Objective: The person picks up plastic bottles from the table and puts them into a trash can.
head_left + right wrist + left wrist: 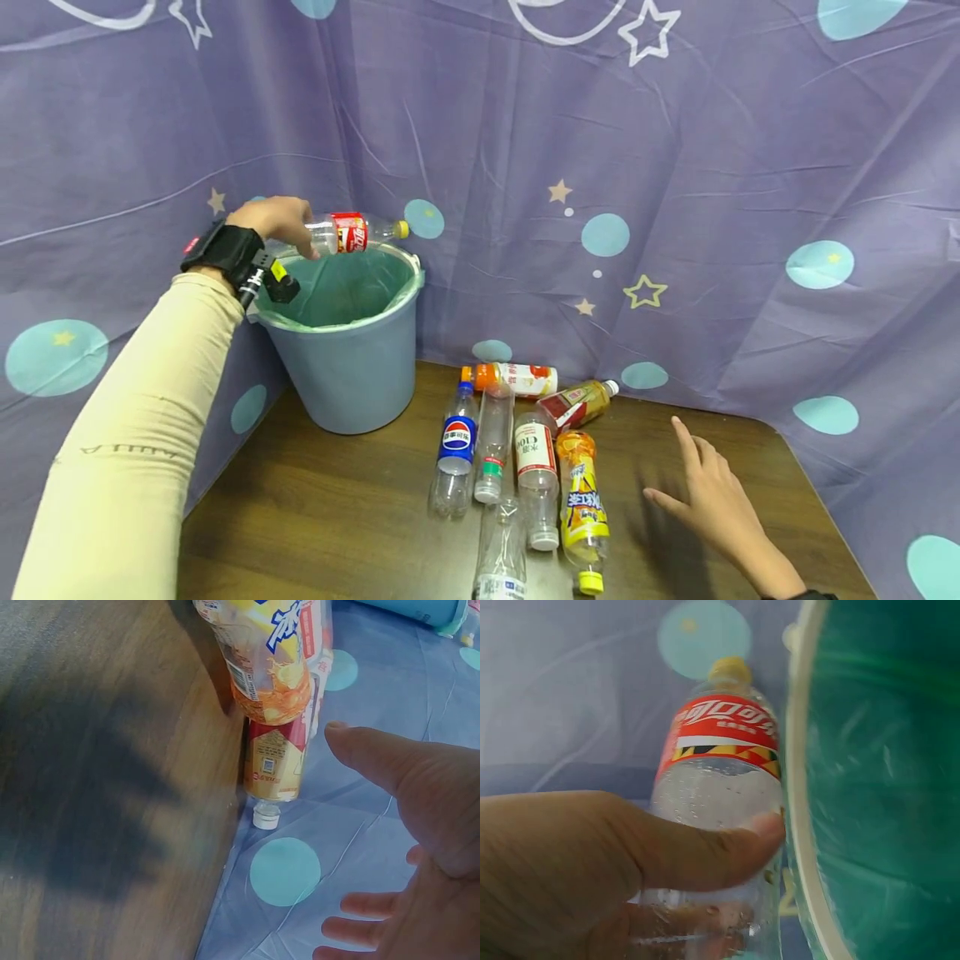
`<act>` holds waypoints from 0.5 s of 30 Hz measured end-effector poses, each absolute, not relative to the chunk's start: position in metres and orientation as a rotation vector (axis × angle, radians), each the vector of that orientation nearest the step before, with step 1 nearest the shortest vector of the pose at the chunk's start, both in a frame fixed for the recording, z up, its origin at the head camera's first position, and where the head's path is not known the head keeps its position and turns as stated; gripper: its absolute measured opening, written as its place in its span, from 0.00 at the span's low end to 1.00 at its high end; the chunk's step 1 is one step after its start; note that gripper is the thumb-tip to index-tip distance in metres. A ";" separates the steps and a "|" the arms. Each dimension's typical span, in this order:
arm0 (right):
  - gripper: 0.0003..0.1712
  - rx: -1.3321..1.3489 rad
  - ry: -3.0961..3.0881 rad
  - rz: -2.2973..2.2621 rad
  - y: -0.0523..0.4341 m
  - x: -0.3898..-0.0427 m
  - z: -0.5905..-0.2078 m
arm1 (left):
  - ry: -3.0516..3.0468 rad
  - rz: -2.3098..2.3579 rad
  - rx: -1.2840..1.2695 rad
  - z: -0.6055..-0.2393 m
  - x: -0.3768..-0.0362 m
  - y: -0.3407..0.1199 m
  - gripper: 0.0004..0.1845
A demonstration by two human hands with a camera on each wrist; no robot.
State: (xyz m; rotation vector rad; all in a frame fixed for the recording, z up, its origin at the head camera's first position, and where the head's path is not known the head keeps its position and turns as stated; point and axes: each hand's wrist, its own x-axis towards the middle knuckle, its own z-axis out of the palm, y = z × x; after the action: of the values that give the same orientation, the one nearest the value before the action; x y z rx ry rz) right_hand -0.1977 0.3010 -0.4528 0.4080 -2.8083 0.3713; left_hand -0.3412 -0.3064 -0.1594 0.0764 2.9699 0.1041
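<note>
We see the left hand [279, 220] clamped round one clear, red-labelled plastic bottle [349, 232], base obscured, the right hand [712, 497] outspread near seven multicoloured plastic bottles [536, 454], one cropped.

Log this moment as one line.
left hand: holds clear red-labelled plastic bottle | at rim of round blue bucket | right hand: empty, above brown wooden table

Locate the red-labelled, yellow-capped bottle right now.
In the head view, the bottle is left of centre, gripped by the left hand and held sideways near the far rim of the blue bucket, yellow cap pointing right.
</note>
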 end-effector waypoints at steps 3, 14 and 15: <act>0.73 0.413 -2.798 0.371 0.301 -0.198 -0.456 | 2.945 -0.027 0.015 -0.162 -0.345 -0.305 0.23; 0.72 0.421 -2.810 0.367 0.303 -0.198 -0.462 | 2.892 -0.296 -0.043 -0.194 -0.361 -0.276 0.19; 0.72 0.422 -2.810 0.367 0.303 -0.198 -0.463 | 2.902 -0.296 -0.040 -0.196 -0.361 -0.274 0.17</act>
State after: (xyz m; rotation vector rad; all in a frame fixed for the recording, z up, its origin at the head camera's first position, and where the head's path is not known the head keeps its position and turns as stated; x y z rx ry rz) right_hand -0.1978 0.3032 -0.4627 0.4219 -2.8096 0.3671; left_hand -0.3607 -0.2742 -0.1958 -0.0402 2.9021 -0.2960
